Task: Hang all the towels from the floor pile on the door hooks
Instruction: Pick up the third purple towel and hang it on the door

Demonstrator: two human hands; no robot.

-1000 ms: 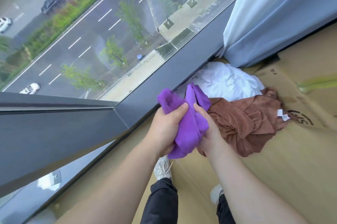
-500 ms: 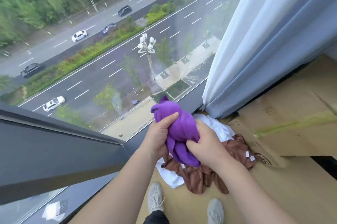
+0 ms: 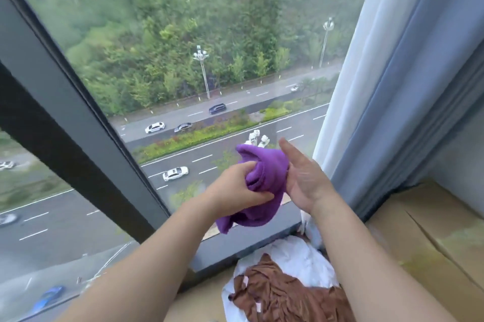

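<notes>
Purple terry cloth fills the middle of my view: the purple towel (image 3: 264,180) is bunched up and held in the air in front of the window glass (image 3: 183,46), well above the floor. My left hand (image 3: 235,188) grasps it, fingers and thumb curled into the folds, and a loose end hangs below the wrist. My right hand (image 3: 301,175) is released, fingers straight and pointing up, palm turned to the towel's right side and seemingly touching it. Below, against the dark window sill (image 3: 248,240), the floor pile lies on flattened cardboard (image 3: 419,230): a crumpled brown towel (image 3: 282,295) on top of a white towel (image 3: 296,253). A pale blue curtain (image 3: 392,86) hangs at the right.
</notes>
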